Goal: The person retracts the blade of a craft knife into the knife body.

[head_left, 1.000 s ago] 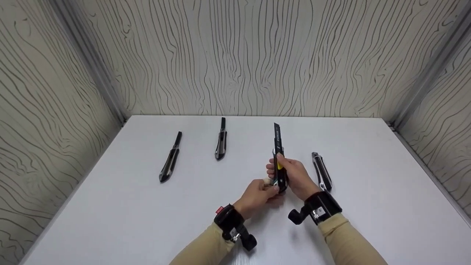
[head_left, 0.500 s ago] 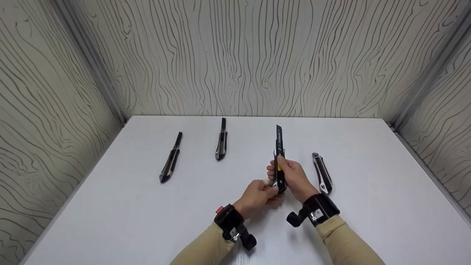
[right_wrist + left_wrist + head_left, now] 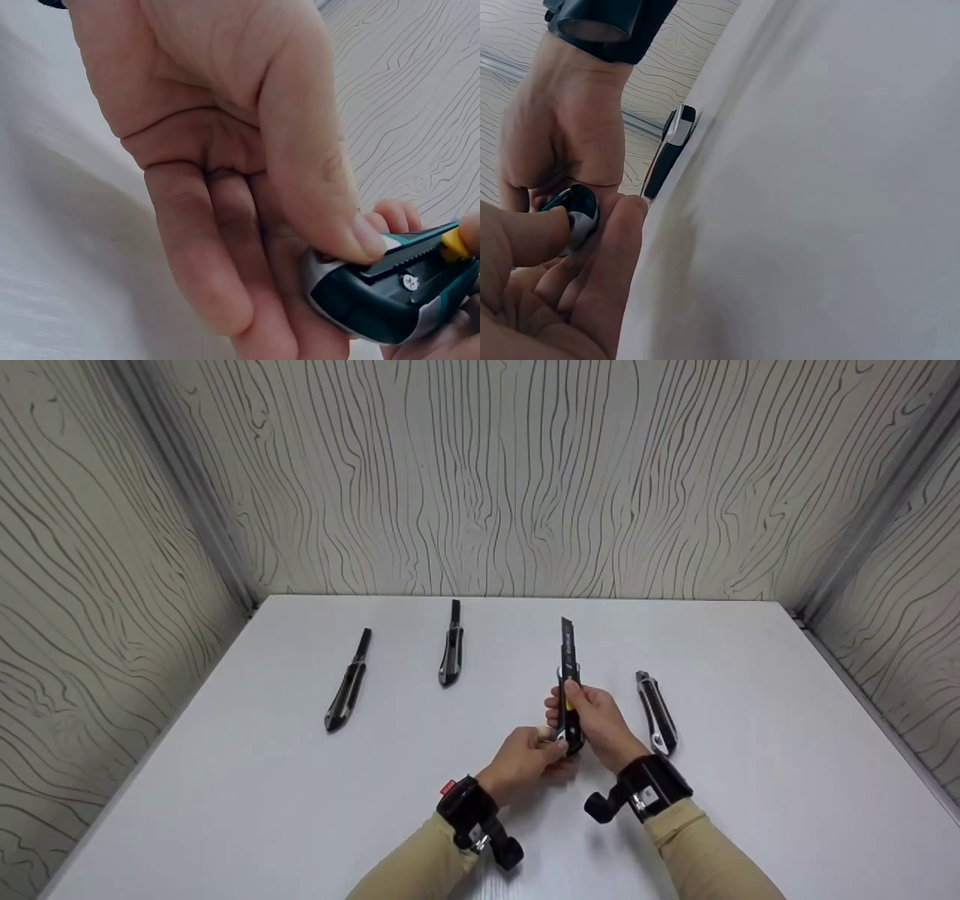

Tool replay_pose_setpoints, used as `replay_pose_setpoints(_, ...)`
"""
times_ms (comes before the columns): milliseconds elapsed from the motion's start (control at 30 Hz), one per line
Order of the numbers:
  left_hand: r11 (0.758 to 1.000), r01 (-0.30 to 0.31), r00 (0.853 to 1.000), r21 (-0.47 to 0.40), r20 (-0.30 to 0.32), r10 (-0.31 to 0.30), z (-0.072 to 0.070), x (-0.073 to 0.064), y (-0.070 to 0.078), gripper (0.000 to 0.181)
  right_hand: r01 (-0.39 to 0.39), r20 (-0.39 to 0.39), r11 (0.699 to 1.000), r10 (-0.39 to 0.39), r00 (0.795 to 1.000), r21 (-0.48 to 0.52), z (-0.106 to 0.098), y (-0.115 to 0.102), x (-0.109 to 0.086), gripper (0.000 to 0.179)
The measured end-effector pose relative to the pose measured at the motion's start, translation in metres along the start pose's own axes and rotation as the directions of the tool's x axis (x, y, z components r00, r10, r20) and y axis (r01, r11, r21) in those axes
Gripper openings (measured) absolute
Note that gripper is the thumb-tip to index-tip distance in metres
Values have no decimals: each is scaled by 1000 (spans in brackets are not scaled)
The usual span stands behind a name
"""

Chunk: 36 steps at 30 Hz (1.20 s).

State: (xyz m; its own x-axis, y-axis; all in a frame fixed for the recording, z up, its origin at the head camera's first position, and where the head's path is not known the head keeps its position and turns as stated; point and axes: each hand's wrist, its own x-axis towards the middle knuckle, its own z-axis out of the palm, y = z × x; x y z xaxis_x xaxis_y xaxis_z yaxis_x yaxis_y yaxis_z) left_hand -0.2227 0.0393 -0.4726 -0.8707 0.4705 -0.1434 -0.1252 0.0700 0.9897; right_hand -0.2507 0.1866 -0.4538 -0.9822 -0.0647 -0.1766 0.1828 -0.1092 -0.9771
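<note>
In the head view my right hand (image 3: 606,721) grips a black utility knife (image 3: 567,654), its long dark blade pointing away from me. The right thumb lies along the handle by the yellow slider (image 3: 570,701). My left hand (image 3: 521,761) pinches the handle's rear end between thumb and fingers; one finger has a beige wrap. The right wrist view shows the left thumb on the dark green and silver butt, with the yellow slider (image 3: 454,244) by the right thumb at the edge. In the left wrist view, only the butt end (image 3: 583,210) shows between both hands.
On the white table (image 3: 247,810) lie two utility knives with dark blades out, one at the left (image 3: 346,690) and one at the back (image 3: 451,652). Another knife (image 3: 657,712), blade in, lies right of my right hand. Wood-patterned walls (image 3: 480,480) enclose the table.
The blade tip of the held knife has come slightly toward me, and the right thumb has shifted a little back along the handle. The left hand and the knives on the table stay put.
</note>
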Motion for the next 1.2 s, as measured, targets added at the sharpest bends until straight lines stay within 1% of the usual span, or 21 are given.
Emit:
replay_pose_setpoints(267,1000,14,1000,-14,-10,-15,0,0,1,17,8,8,1000,-8,1000,11,1,1,0,46)
replay_pose_setpoints(500,1000,5,1000,-28,6,-5,-1,0,0,18,31,37,999,-30,999,-13,0,1,0,46)
replay_pose_setpoints(600,999,0,1000,-52,17,1,-2,0,0,18,27,25,1000,-27,999,-14,0,0,1,45)
replay_pose_setpoints(700,998,-7,1000,-57,28,8,-3,0,-1,20,19,23,1000,-18,1000,-13,0,-1,1,44)
replay_pose_setpoints(833,999,-14,1000,-44,18,15,-3,0,-2,21,10,57,1000,-10,998,0,0,-1,0,47)
replay_pose_setpoints(933,998,-16,1000,-57,17,17,-2,0,-2,21,6,77,1000,-7,997,21,-1,-1,0,51)
replay_pose_setpoints(1033,998,-14,1000,-58,24,15,-1,-2,-1,21,4,58,1000,-6,998,27,-1,-1,-1,52)
replay_pose_setpoints(1200,999,-5,1000,-47,16,6,1,-3,0,21,4,30,1000,-4,1000,-14,-1,0,-2,51)
